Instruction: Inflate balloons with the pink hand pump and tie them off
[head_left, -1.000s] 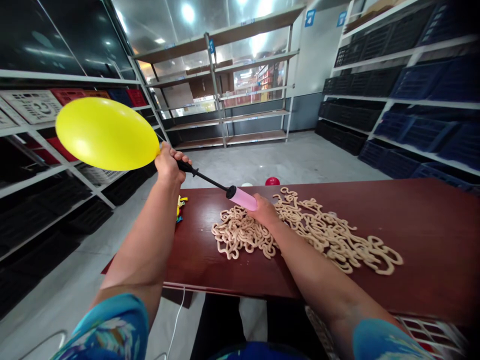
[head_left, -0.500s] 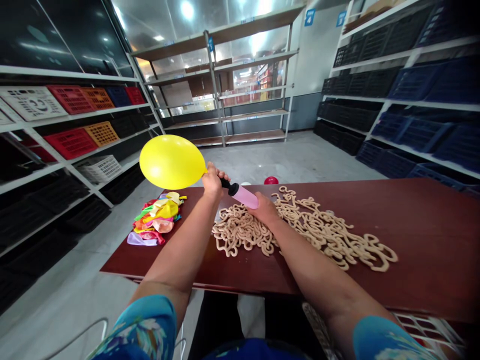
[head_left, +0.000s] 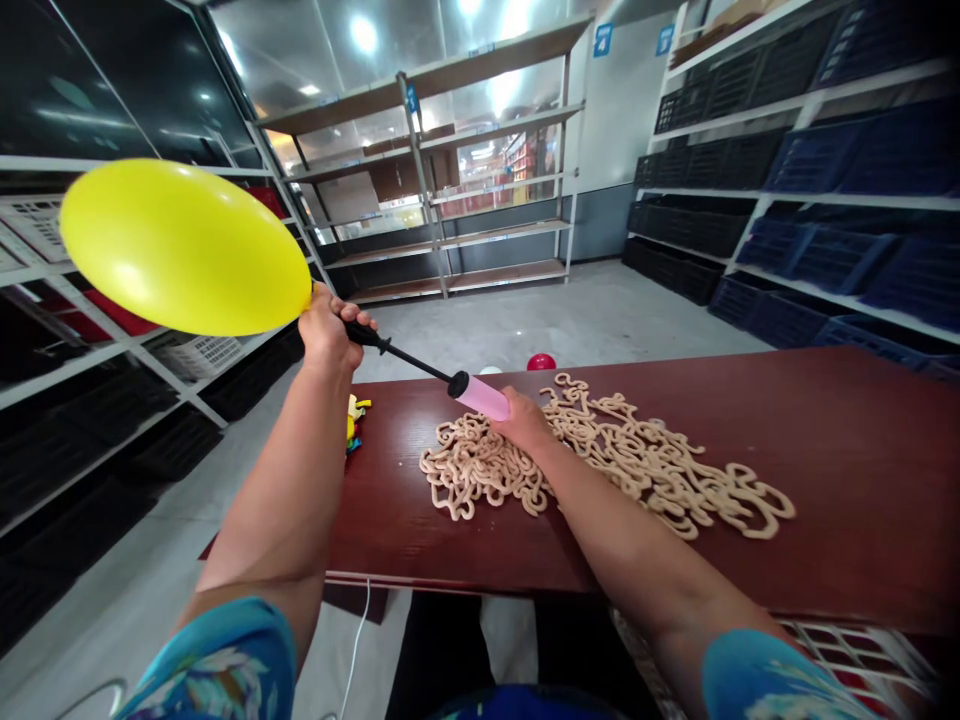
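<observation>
My left hand is closed round the black end of a hand pump and the neck of an inflated yellow balloon, held up and out to the left. The pump's thin black rod is drawn out long. My right hand grips the pink pump barrel just above the dark red table. Under that hand lies a heap of beige looped cord pieces.
A few flat coloured balloons peek out behind my left forearm on the table's left end. A red ball and a white one lie on the floor beyond. Metal shelving with plastic crates lines both sides and the back.
Half a second ago the pump was pushed in, with the balloon near the barrel. My left hand has since pulled back out to the left, extending the rod, and the balloon looks larger.
</observation>
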